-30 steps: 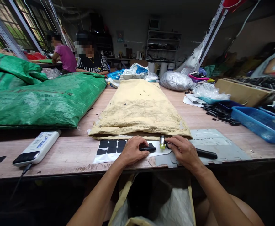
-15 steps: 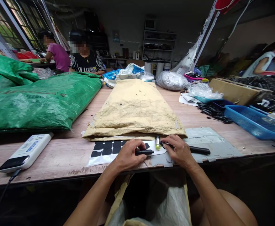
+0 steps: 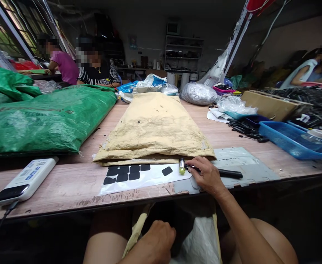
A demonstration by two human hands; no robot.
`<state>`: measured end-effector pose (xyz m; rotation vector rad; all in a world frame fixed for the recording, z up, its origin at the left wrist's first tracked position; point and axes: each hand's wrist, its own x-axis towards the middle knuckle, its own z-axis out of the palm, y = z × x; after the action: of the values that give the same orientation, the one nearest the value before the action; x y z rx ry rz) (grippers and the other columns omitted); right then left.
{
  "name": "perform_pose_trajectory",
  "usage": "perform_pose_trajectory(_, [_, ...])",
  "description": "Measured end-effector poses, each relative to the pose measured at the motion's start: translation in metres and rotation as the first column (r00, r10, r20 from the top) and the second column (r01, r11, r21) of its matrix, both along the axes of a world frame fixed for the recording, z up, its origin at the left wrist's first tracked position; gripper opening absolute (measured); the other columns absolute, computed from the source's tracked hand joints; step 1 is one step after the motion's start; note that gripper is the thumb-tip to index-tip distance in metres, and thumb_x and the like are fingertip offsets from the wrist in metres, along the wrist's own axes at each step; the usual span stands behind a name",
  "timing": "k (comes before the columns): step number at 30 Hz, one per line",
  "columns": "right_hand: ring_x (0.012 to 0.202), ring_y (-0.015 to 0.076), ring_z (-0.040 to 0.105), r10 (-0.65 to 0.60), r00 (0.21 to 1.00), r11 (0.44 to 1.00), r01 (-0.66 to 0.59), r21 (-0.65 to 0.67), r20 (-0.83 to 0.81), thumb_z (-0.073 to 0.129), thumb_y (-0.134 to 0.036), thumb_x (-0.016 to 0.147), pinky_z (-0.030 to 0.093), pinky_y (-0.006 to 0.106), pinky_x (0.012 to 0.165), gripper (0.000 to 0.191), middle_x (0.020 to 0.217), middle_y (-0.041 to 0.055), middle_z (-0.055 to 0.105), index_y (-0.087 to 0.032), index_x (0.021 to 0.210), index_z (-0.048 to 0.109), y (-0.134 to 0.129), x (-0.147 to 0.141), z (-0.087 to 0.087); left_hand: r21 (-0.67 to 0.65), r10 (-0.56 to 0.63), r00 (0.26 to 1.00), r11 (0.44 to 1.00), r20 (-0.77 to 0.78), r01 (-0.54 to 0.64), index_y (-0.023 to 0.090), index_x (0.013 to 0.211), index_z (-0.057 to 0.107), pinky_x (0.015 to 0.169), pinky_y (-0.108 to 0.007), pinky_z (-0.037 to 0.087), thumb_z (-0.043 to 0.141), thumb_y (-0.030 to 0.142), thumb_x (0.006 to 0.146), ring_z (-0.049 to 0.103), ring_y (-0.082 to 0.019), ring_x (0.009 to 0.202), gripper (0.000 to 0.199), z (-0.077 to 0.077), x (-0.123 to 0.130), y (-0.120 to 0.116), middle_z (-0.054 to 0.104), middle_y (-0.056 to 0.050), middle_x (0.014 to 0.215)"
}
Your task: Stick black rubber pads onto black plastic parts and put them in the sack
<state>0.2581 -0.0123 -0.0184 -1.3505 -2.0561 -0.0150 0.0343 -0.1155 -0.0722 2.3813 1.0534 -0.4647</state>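
My right hand (image 3: 206, 174) is closed on the shaft of a small hammer (image 3: 182, 166) with a yellow-green face, its black handle reaching right over a grey sheet (image 3: 236, 161). My left hand (image 3: 161, 238) is below the table edge, over the mouth of an open sack (image 3: 199, 238) between the knees; its fingers are curled, and what they hold, if anything, is hidden. A white sheet with black rounded stickers (image 3: 129, 173) lies near the table edge, with one sticker apart from the others. Behind it rests a flat yellowish sack (image 3: 155, 128).
A white power bank (image 3: 25, 179) with a cable and a green sack (image 3: 45, 121) are at left. At right are a blue tray (image 3: 293, 139), black pieces (image 3: 246, 130) and cardboard (image 3: 271, 104). Several people sit farther back.
My left hand has moved from the table down over the open sack, and the black tube it held is no longer visible. My right hand stays on the hammer. The view has shifted slightly.
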Motion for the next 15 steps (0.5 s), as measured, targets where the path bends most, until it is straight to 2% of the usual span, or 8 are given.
perform_pose_trajectory(2, [0.092,0.0205,0.061,0.001,1.0,1.0,-0.001,0.0,-0.003,0.06,-0.02,0.089,0.051,0.035,0.081,0.022,0.098,0.0028,0.07,-0.027,0.105,0.073,0.0,0.0,0.0,-0.016,0.017,1.0,1.0,-0.009,-0.017,0.014,0.104,0.075,0.075,-0.046,0.053,0.064,0.016,0.07,0.072,-0.04,0.092,0.036,-0.004,0.001,-0.002,0.076,-0.023,0.098])
perform_pose_trajectory(4, [0.092,0.0206,0.061,0.001,1.0,1.0,-0.001,-0.001,-0.002,0.059,-0.02,0.089,0.05,0.035,0.081,0.022,0.098,0.003,0.07,-0.027,0.105,0.072,0.0,0.0,0.0,-0.036,0.021,0.998,0.999,0.052,-0.019,0.018,0.1,0.077,0.073,-0.045,0.053,0.065,0.02,0.072,0.073,-0.039,0.089,0.03,0.005,-0.001,-0.002,0.077,-0.019,0.094])
perform_pose_trajectory(7, [0.093,0.0212,0.061,0.001,1.0,1.0,-0.001,-0.001,-0.001,0.059,-0.02,0.089,0.05,0.036,0.083,0.022,0.098,0.0032,0.07,-0.026,0.106,0.072,0.0,0.0,-0.001,-0.099,0.007,0.969,0.995,0.248,0.018,0.029,0.094,0.077,0.062,-0.038,0.049,0.07,0.032,0.074,0.073,-0.031,0.077,0.021,0.042,-0.01,0.011,0.077,-0.007,0.081])
perform_pose_trajectory(9, [0.094,0.0215,0.061,0.001,1.0,1.0,-0.001,-0.004,0.001,0.059,-0.019,0.089,0.05,0.036,0.084,0.022,0.099,0.0032,0.07,-0.026,0.106,0.072,0.0,0.0,-0.001,-0.11,0.037,0.914,0.994,0.403,0.008,0.033,0.093,0.075,0.057,-0.032,0.045,0.067,0.036,0.08,0.07,-0.023,0.071,0.016,0.072,-0.016,0.032,0.076,0.0,0.078])
perform_pose_trajectory(10, [0.094,0.0215,0.061,-0.002,1.0,1.0,0.002,-0.007,0.001,0.059,-0.019,0.088,0.05,0.036,0.084,0.023,0.099,0.0031,0.07,-0.026,0.106,0.072,0.0,0.0,-0.001,-0.096,0.06,0.881,0.995,0.47,-0.017,0.032,0.096,0.075,0.058,-0.029,0.044,0.062,0.035,0.084,0.068,-0.02,0.07,0.017,0.085,-0.019,0.046,0.075,0.001,0.079])
perform_pose_trajectory(12, [0.093,0.0215,0.061,-0.006,1.0,1.0,0.006,-0.01,-0.001,0.06,-0.019,0.088,0.05,0.036,0.083,0.023,0.099,0.003,0.07,-0.027,0.106,0.072,0.0,-0.001,-0.001,0.029,0.147,0.827,0.981,0.542,-0.193,0.027,0.094,0.075,0.06,-0.028,0.042,0.056,0.034,0.089,0.066,-0.019,0.071,0.02,0.106,-0.024,0.079,0.074,-0.001,0.08])
perform_pose_trajectory(14, [0.093,0.0214,0.061,-0.004,1.0,1.0,0.004,-0.01,-0.008,0.06,-0.019,0.088,0.05,0.036,0.083,0.023,0.099,0.0029,0.069,-0.027,0.106,0.072,0.0,-0.001,-0.001,0.188,0.248,0.813,0.899,0.526,-0.396,0.024,0.093,0.074,0.062,-0.029,0.041,0.052,0.033,0.091,0.065,-0.021,0.073,0.024,0.116,-0.028,0.113,0.074,-0.004,0.082])
perform_pose_trajectory(15, [0.093,0.0213,0.06,-0.001,1.0,1.0,0.001,-0.011,-0.012,0.06,-0.019,0.088,0.05,0.036,0.083,0.023,0.099,0.003,0.069,-0.027,0.106,0.072,0.0,-0.001,0.0,0.253,0.293,0.816,0.851,0.499,-0.46,0.023,0.093,0.074,0.063,-0.03,0.041,0.051,0.031,0.092,0.066,-0.022,0.075,0.025,0.117,-0.03,0.129,0.074,-0.006,0.085])
